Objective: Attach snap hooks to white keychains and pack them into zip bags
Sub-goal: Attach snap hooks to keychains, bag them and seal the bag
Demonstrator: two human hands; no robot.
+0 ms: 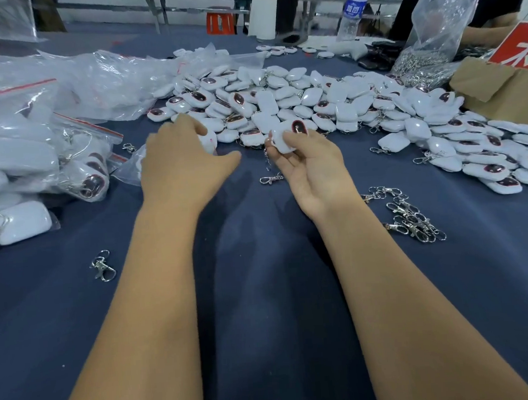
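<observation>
Blue-labelled water bottle (353, 9), writing unreadable

Blue tablecloth (263, 293), water bottle (353, 9), cardboard box (492, 90), red stool (220, 23), perhaps a paper roll (263, 17)
</observation>
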